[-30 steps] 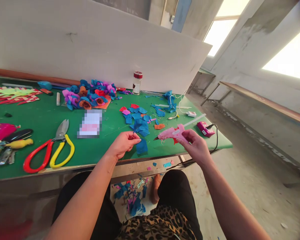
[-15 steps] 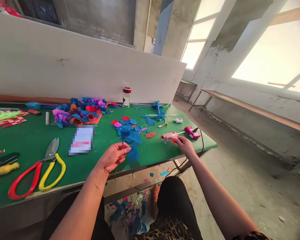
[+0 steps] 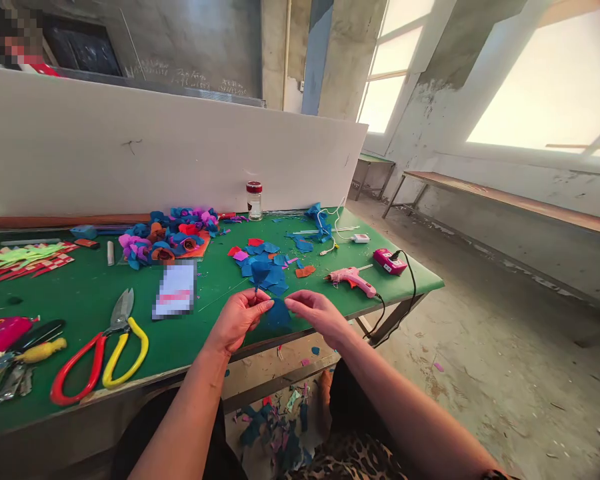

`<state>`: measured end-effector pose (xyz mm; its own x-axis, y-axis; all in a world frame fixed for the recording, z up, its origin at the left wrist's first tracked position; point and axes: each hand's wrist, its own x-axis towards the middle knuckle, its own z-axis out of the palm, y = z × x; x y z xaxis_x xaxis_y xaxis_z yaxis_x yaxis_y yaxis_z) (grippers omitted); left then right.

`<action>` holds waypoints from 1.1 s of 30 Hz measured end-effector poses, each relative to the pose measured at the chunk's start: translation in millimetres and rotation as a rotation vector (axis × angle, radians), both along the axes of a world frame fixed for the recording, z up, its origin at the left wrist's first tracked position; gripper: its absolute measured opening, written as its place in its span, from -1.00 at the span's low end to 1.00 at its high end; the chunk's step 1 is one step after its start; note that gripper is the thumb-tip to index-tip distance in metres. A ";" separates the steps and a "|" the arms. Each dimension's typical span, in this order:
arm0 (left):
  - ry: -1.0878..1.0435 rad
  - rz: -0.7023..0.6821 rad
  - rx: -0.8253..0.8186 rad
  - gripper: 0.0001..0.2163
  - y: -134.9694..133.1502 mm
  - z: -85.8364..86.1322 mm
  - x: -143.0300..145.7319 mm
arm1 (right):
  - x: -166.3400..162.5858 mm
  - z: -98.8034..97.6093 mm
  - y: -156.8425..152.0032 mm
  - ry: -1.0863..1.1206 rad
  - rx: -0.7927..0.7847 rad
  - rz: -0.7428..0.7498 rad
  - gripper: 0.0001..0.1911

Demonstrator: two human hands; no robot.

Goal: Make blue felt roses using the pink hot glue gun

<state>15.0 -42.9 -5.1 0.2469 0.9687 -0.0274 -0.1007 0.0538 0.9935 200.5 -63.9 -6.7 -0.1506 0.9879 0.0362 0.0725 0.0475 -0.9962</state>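
Note:
My left hand [image 3: 239,319] pinches the stem of a small blue paper flower bud [image 3: 260,272], held upright over the front edge of the green table [image 3: 80,293]. My right hand [image 3: 314,313] sits close beside it with its fingers curled toward a blue paper petal [image 3: 279,313] lying on the table; I cannot tell whether it grips the petal. The pink glue gun [image 3: 353,279] lies on the table to the right of my right hand, its black cord hanging over the edge.
Loose blue, red and pink paper pieces [image 3: 267,257] lie behind my hands. Finished paper roses [image 3: 167,233] are heaped at the back. Red-and-yellow scissors [image 3: 100,350] lie at the left, a glass jar [image 3: 254,200] by the white board, a pink power box [image 3: 389,261] at right.
My right hand set the glue gun down on the table and came back left beside my left hand. The left hand kept holding the blue bud.

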 end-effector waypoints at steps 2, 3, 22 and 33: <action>0.005 0.014 0.030 -0.72 -0.9 0.2 1.1 | -13.7 -1.6 -3.0 0.050 -0.064 -0.022 -0.75; 0.007 0.024 0.041 -0.72 -1.3 0.1 1.4 | -17.0 -2.8 -3.2 0.075 -0.093 -0.035 -0.79; -0.046 0.096 0.152 -0.67 -20.0 12.6 8.4 | 3.6 32.4 23.1 0.587 -0.146 -0.365 -0.73; -0.150 0.099 0.205 -0.81 -29.7 17.6 13.9 | -6.4 39.9 12.1 0.755 -0.097 -0.387 -0.72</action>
<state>28.9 -72.6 12.6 0.1373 0.9699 0.2011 -0.2428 -0.1639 0.9561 194.1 -51.8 33.2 0.2286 0.9688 -0.0961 -0.6191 0.0685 -0.7823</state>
